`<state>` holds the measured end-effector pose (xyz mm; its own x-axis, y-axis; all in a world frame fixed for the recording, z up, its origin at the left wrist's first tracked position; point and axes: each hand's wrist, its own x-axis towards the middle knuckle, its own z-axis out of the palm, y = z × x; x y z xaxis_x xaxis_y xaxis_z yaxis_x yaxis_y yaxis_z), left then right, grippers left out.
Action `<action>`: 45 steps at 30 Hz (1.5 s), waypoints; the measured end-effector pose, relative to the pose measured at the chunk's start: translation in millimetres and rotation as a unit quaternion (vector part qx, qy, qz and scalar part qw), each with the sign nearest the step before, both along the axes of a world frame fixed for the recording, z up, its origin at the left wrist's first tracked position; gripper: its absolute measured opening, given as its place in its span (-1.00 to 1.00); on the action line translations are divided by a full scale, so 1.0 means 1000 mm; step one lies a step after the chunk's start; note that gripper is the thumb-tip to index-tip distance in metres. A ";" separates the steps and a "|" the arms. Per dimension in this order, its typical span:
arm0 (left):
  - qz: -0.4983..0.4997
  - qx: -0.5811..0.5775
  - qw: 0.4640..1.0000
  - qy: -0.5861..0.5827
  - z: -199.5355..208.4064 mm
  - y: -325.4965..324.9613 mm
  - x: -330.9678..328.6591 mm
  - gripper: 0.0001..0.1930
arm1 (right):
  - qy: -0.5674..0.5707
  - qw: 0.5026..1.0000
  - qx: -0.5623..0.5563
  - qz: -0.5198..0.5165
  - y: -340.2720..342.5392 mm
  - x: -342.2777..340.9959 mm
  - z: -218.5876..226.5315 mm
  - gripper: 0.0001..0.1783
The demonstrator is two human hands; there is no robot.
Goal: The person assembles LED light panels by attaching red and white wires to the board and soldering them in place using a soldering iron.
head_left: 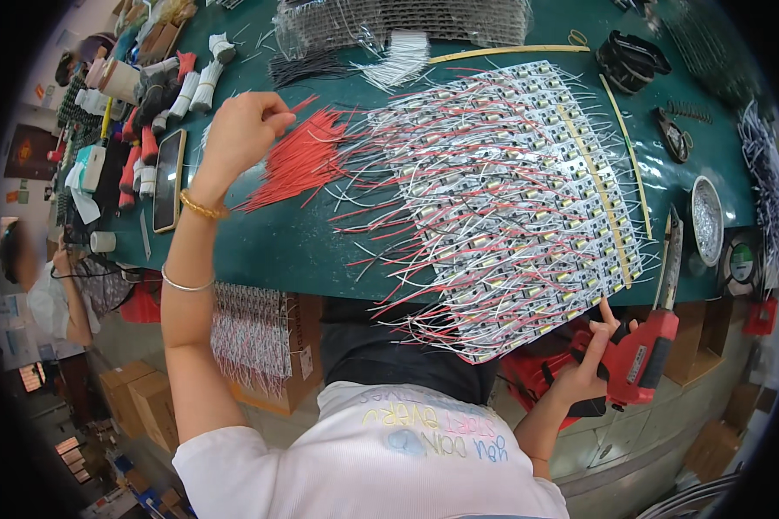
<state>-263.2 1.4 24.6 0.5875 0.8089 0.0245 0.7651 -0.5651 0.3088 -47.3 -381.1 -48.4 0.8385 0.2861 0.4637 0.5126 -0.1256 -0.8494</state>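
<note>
i judge the step in hand to be drawing one red wire (305,103) from the red wire pile (296,164) on the worktop (277,242). my left hand (241,131) seems to pinch it between thumb and fingertips, forearm reaching forward, wrist bent over. the next move calls for a light grip, clear of the leads on the board panel (515,199) beside the pile. my right hand (583,374) sits low at the red tool (652,362); i cannot tell how tightly it closes.

Wide fisheye view from head height, downward onto the nearby green table (264,249)
</note>
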 end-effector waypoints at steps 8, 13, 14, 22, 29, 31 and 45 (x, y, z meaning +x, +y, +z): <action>-0.202 0.245 0.907 0.277 0.024 0.020 0.034 -0.97 | 0.061 0.995 0.069 -0.035 -0.007 0.001 0.001 -0.91; -0.282 0.260 0.845 0.373 0.002 0.038 0.045 -0.97 | 0.070 0.994 0.084 -0.013 -0.015 0.000 -0.005 -0.91; -0.264 0.223 0.887 0.306 0.006 0.040 0.045 -0.96 | 0.075 0.994 0.085 -0.008 -0.018 -0.002 -0.006 -0.87; -0.083 -0.054 0.969 -0.226 -0.002 0.045 0.027 -0.80 | 0.142 0.977 0.149 -0.052 -0.027 -0.005 -0.007 -0.49; -0.010 -0.026 0.919 -0.393 -0.049 0.037 0.018 -0.82 | 0.176 0.969 0.169 -0.040 -0.034 -0.013 -0.001 -0.52; -0.008 0.100 0.924 -0.369 -0.025 0.031 0.023 -0.83 | 0.200 0.961 0.182 -0.052 -0.035 -0.015 -0.002 -0.50; -0.276 -0.323 0.882 -0.202 0.009 -0.200 0.173 -0.91 | 0.235 0.963 0.113 0.072 -0.079 -0.030 0.023 -0.24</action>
<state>-90.0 -198.6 33.9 0.9451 0.3246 -0.0391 0.1820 -0.4231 0.8876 -76.8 -460.4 -25.5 0.9298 0.3521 0.1073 0.0634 0.1340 -0.9890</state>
